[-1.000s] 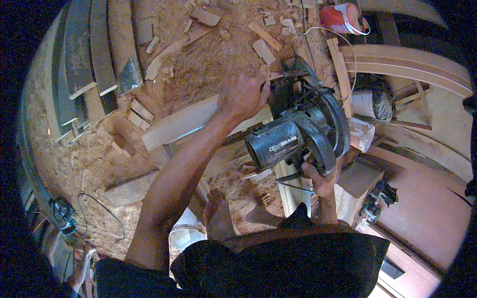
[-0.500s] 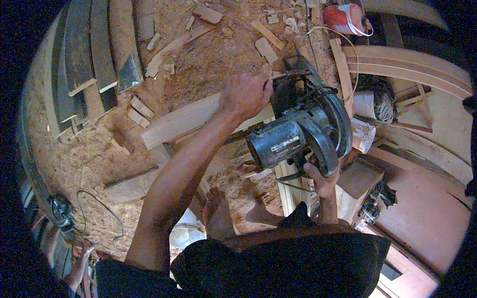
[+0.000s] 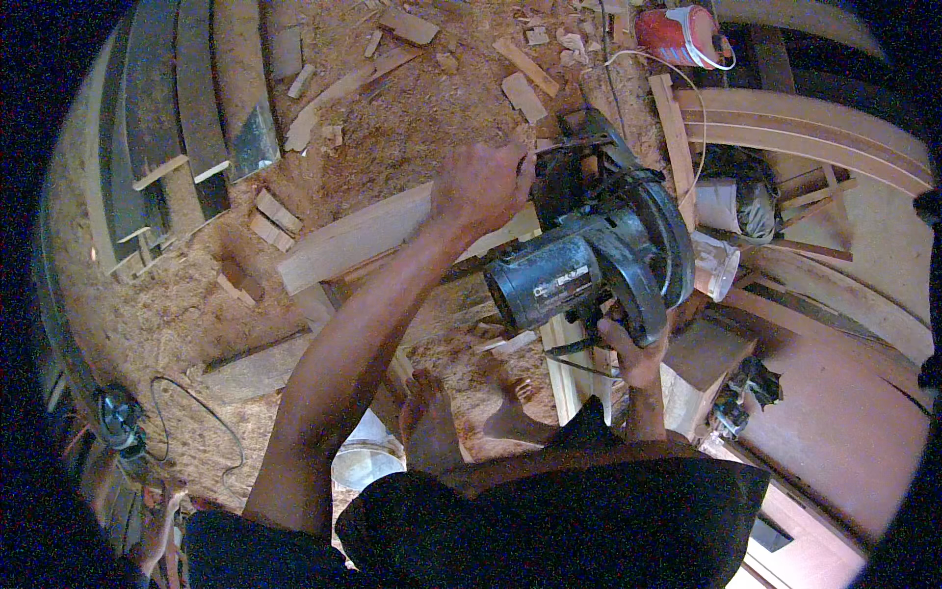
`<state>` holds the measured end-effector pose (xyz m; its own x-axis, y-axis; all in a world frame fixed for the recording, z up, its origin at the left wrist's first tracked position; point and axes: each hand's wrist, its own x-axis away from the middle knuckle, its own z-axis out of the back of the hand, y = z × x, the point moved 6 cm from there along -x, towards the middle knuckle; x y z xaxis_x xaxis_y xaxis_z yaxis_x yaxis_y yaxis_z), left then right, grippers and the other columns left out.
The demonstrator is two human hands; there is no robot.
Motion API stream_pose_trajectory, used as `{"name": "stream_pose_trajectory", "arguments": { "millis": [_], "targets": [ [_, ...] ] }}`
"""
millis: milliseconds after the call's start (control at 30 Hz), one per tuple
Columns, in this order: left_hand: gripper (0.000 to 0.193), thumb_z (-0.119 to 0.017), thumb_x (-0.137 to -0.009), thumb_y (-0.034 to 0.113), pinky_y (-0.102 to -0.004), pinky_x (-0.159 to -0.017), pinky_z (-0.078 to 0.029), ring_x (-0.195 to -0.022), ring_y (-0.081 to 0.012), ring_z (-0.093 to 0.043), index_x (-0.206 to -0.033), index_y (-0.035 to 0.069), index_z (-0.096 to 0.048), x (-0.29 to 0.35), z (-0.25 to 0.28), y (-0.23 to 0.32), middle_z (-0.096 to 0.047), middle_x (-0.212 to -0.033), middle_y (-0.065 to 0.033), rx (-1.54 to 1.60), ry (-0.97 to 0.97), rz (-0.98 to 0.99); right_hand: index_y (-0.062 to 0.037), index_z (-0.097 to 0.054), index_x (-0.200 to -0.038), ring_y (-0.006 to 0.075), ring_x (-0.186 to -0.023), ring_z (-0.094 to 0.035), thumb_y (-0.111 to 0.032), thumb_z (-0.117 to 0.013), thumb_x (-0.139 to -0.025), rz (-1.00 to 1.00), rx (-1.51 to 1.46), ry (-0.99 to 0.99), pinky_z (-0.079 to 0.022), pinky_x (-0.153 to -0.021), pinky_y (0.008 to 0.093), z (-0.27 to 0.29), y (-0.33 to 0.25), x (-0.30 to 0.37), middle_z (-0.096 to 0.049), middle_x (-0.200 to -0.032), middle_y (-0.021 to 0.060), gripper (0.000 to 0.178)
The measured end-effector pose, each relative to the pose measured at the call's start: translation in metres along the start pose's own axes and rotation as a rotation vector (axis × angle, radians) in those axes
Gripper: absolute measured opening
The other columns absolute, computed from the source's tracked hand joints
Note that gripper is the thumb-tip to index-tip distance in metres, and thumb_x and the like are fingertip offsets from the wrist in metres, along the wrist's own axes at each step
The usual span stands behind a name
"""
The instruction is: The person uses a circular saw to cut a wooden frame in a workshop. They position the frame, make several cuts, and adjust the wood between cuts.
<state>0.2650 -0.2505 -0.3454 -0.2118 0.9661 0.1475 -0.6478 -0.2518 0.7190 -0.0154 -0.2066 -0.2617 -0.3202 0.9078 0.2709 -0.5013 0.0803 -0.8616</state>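
A dark blue-green circular saw rests tilted over a light wooden plank. My right hand is wrapped round its rear handle, thumb on the near side. My left hand is closed at the saw's left front edge, just above the plank. A thin metal rod runs from the saw toward its fingers. Whatever those fingers grip is hidden. The blade and the spot where it meets the wood cannot be seen. Below the motor, pale grooved timber extends toward me.
Sawdust and offcuts cover the ground. Long boards lie at the far left, more timber at the right. A red bucket stands far right. My bare foot is near a white bucket. Another person's limb shows lower left, by a corded power tool.
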Motion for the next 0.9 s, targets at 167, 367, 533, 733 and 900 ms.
{"name": "stream_pose_trajectory", "arguments": {
  "millis": [167, 367, 533, 733, 900],
  "targets": [
    [0.026, -0.056, -0.092, 0.028, -0.0531, -0.074, -0.054, -0.078, -0.0416, -0.067, -0.096, 0.007, -0.071, 0.001, 0.003, -0.009, -0.069, -0.083, -0.0223, 0.21, -0.057, -0.106, -0.0025, -0.054, -0.127, 0.0111, -0.073, -0.055, 0.004, -0.075, -0.076, -0.023, -0.008, 0.005, -0.047, -0.063, 0.0259, 0.0, 0.001, -0.001, -0.06, -0.09, 0.0018, 0.056],
    [0.023, -0.06, -0.089, 0.025, -0.0519, -0.076, -0.053, -0.079, -0.0415, -0.066, -0.094, 0.007, -0.073, 0.0, -0.003, -0.021, -0.069, -0.084, -0.0216, 0.179, -0.093, -0.123, -0.0021, -0.057, -0.124, 0.0111, -0.074, -0.056, 0.002, -0.076, -0.075, 0.002, -0.027, 0.072, -0.047, -0.063, 0.0263, -0.002, -0.009, -0.001, -0.061, -0.088, 0.0012, 0.053],
    [0.023, -0.062, -0.09, 0.025, -0.0518, -0.076, -0.054, -0.078, -0.04, -0.067, -0.088, 0.007, -0.074, 0.002, -0.004, -0.02, -0.069, -0.083, -0.0205, 0.102, -0.091, -0.07, -0.0022, -0.055, -0.126, 0.0116, -0.08, -0.057, 0.002, -0.076, -0.075, -0.108, -0.027, -0.003, -0.048, -0.069, 0.0263, -0.004, -0.007, -0.001, -0.062, -0.092, 0.0022, 0.056],
    [0.023, -0.062, -0.09, 0.027, -0.0505, -0.075, -0.055, -0.077, -0.0394, -0.068, -0.088, 0.007, -0.075, 0.002, 0.003, -0.015, -0.07, -0.08, -0.02, -0.001, -0.073, -0.05, -0.0026, -0.055, -0.126, 0.0123, -0.083, -0.058, 0.002, -0.076, -0.075, -0.071, -0.057, 0.055, -0.048, -0.073, 0.0272, -0.003, -0.005, 0.001, -0.062, -0.094, 0.0019, 0.055],
    [0.024, -0.063, -0.09, 0.027, -0.0504, -0.075, -0.056, -0.078, -0.0392, -0.069, -0.089, 0.007, -0.075, 0.001, 0.002, -0.016, -0.07, -0.081, -0.0206, -0.012, -0.077, -0.05, -0.0019, -0.054, -0.128, 0.0124, -0.083, -0.057, 0.001, -0.076, -0.074, -0.075, -0.022, 0.031, -0.047, -0.073, 0.0273, -0.004, -0.006, -0.001, -0.062, -0.096, 0.0025, 0.058]
  ]
}}
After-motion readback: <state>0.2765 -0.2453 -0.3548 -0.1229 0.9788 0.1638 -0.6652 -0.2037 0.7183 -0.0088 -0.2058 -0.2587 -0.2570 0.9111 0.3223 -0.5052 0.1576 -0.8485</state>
